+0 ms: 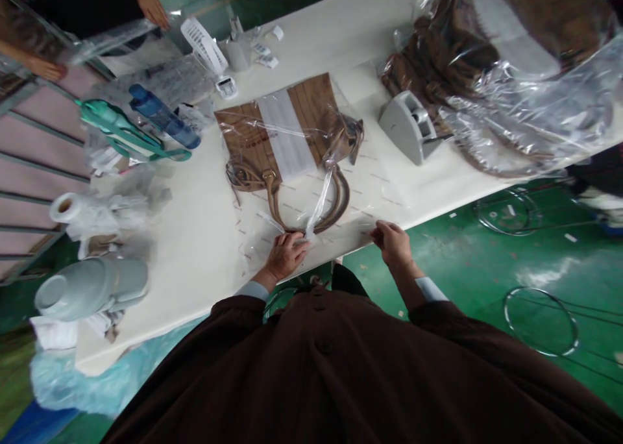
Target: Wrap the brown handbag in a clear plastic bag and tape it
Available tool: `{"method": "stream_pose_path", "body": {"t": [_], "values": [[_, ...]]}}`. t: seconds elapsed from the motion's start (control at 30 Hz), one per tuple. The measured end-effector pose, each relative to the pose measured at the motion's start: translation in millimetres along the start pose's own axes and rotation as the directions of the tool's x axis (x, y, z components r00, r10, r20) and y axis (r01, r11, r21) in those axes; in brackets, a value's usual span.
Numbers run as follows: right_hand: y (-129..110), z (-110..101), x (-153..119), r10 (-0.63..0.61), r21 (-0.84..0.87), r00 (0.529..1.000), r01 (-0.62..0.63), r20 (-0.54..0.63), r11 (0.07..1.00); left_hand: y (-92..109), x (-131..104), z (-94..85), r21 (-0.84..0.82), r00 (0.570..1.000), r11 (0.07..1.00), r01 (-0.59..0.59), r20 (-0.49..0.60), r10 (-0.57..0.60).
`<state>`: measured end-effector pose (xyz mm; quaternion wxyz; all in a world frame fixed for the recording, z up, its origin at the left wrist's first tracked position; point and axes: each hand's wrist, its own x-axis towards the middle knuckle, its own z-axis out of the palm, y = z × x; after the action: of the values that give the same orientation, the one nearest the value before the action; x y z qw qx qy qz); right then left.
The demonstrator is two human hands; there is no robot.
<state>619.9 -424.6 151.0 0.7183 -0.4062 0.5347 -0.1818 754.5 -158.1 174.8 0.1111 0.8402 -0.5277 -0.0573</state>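
Note:
A brown handbag (243,127) lies in a clear plastic bag (377,194) on the white table (189,220). A white paper band (287,135) goes round its body, and its two looped handles (343,200) point toward me. At the table's near edge, my left hand (286,256) has its fingers closed on the plastic beside the handles. Farther right, my right hand (393,243) pinches the plastic bag's edge, just past the table's rim. Small repeated print marks the plastic. What lies under the left fingers is partly hidden.
A grey tape dispenser (406,129) stands right of the handbag, before a heap of plastic-wrapped brown bags (511,61). To the left are a blue bottle (165,116), a green bottle (117,123), a plastic roll (65,207) and a grey-blue jug (90,287). Across the table, another person's hand (150,4) shows.

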Motion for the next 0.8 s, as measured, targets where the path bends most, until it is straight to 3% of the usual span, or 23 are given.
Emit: {"method": "stream_pose_path", "body": {"t": [0.17,0.4,0.63,0.8], "values": [[3.6,-29.6,21.6,-0.161,-0.338,0.985,0.130,-0.064,0.932,-4.2,-2.8,0.6,-0.061,1.000,0.998,-0.021,-0.009,0.020],[-1.5,-40.9,32.7,-0.149,-0.433,0.988,0.120,-0.034,0.894,-1.8,3.0,-3.5,-0.118,1.000,0.993,0.010,0.002,-0.009],[-1.0,-48.2,42.1,-0.244,-0.725,0.969,0.145,-0.033,0.674,4.2,7.1,4.9,0.051,0.997,0.997,0.055,-0.052,-0.053],[-9.8,-50.6,43.7,-0.281,-0.846,0.959,0.169,0.023,0.506,12.4,10.5,1.2,0.182,0.997,0.981,-0.061,-0.030,0.067]]}}
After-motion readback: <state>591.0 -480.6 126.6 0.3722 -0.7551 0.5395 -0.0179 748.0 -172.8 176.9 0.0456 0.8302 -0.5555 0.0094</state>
